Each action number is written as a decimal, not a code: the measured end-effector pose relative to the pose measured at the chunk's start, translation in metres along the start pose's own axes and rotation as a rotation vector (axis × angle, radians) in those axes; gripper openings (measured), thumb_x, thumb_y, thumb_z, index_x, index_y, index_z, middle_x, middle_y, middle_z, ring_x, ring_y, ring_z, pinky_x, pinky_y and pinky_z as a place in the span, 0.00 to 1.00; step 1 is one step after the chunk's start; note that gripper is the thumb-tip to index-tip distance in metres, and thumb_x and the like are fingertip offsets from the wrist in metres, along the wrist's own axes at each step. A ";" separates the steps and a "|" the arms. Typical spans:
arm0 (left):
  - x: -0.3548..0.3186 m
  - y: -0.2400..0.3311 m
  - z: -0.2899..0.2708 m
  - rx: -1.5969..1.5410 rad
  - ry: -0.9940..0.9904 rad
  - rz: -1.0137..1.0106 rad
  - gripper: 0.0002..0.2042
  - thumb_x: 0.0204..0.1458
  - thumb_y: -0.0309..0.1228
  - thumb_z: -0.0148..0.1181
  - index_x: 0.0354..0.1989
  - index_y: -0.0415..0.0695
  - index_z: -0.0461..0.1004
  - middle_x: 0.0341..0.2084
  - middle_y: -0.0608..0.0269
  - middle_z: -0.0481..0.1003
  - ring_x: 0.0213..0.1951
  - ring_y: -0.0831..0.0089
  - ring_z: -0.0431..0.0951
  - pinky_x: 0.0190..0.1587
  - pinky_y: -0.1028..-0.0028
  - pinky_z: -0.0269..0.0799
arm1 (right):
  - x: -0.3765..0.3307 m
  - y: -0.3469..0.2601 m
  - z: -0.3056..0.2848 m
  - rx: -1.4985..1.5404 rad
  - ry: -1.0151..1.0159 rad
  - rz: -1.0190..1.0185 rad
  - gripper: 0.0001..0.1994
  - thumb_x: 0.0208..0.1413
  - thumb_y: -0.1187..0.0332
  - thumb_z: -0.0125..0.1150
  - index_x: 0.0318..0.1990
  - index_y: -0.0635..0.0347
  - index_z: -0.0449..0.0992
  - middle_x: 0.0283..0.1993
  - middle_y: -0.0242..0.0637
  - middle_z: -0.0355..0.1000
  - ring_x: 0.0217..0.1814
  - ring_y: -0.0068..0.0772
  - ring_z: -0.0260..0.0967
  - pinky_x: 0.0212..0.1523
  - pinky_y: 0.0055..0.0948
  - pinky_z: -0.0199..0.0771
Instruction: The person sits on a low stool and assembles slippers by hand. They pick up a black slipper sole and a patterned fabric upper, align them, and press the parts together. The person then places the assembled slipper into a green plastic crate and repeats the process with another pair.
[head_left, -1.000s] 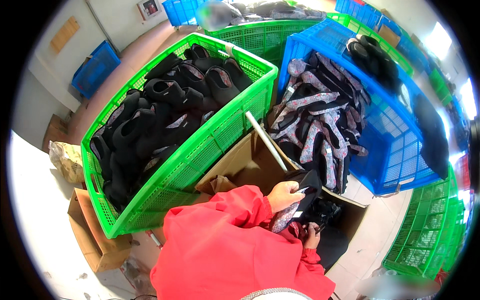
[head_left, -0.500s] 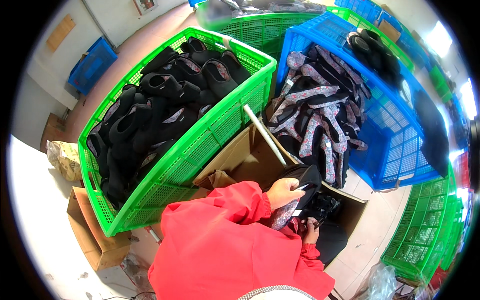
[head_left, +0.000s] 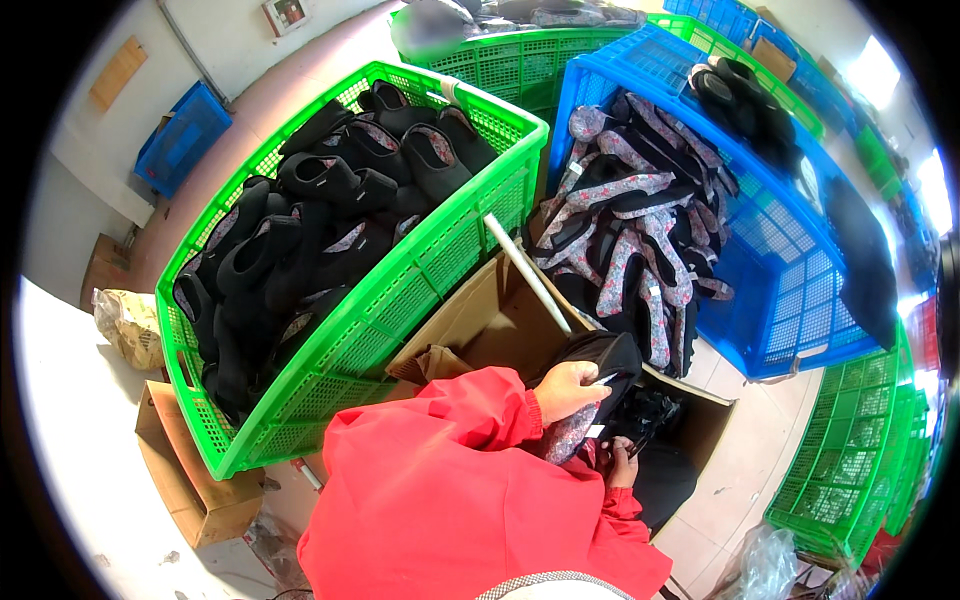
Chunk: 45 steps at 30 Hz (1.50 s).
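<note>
My left hand (head_left: 568, 392) is closed, its thumb and fingers pinching a floral-lined fabric shoe piece (head_left: 572, 436) that hangs below them. A thin pale edge sticks out past the fingertips. Lower and to the right, my right hand (head_left: 623, 464) is curled round something small and dark, close to the piece's lower end; what it is I cannot make out. Black cloth (head_left: 612, 355) lies just beyond my left hand. Both hands work over my lap, beside an open cardboard box (head_left: 708, 425) with dark glossy material inside.
To the left stands a green mesh crate (head_left: 350, 330) heaped with black slip-on shoes (head_left: 330, 180). Ahead right, floral and black shoe pieces (head_left: 640, 200) spill from a tipped blue crate (head_left: 775, 290). A white pole (head_left: 527, 275) leans between them. Green crates (head_left: 845, 470) stand at right.
Both hands keep nearly the same place and the same grip on what they hold. The whole view has shifted very slightly.
</note>
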<state>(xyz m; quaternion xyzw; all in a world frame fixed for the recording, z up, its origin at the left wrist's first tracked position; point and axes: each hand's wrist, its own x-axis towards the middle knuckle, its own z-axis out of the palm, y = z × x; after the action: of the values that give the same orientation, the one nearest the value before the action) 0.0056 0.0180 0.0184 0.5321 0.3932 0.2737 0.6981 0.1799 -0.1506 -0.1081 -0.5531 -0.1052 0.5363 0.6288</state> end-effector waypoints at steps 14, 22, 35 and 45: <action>0.002 0.000 0.000 0.003 -0.027 -0.017 0.16 0.52 0.29 0.64 0.18 0.44 0.62 0.16 0.75 0.63 0.22 0.86 0.61 0.24 0.77 0.59 | 0.007 0.009 -0.009 0.011 0.000 0.035 0.01 0.60 0.70 0.56 0.38 0.51 0.73 0.30 0.31 0.75 0.17 0.16 0.59 0.12 0.16 0.52; 0.001 0.001 0.000 0.011 -0.042 -0.031 0.14 0.52 0.31 0.64 0.20 0.42 0.67 0.17 0.72 0.68 0.23 0.86 0.64 0.24 0.77 0.61 | 0.010 0.013 -0.014 0.047 -0.033 0.032 0.01 0.60 0.70 0.56 0.38 0.52 0.73 0.31 0.31 0.75 0.17 0.15 0.58 0.12 0.16 0.51; 0.003 -0.005 0.000 0.031 -0.046 0.003 0.16 0.52 0.31 0.64 0.19 0.43 0.64 0.16 0.74 0.65 0.22 0.86 0.61 0.23 0.77 0.59 | 0.009 0.012 -0.014 0.050 -0.022 0.040 0.01 0.60 0.69 0.56 0.38 0.52 0.73 0.31 0.32 0.75 0.18 0.17 0.59 0.13 0.16 0.52; 0.003 -0.005 0.001 0.023 -0.051 0.000 0.14 0.52 0.31 0.64 0.19 0.42 0.66 0.17 0.74 0.65 0.23 0.86 0.62 0.24 0.77 0.60 | 0.010 0.012 -0.015 0.051 -0.017 0.059 0.02 0.61 0.70 0.55 0.39 0.53 0.73 0.31 0.32 0.75 0.18 0.17 0.59 0.12 0.17 0.52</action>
<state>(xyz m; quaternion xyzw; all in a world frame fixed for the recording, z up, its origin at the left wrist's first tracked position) 0.0075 0.0181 0.0128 0.5471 0.3783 0.2556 0.7016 0.1878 -0.1535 -0.1275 -0.5353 -0.0805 0.5619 0.6255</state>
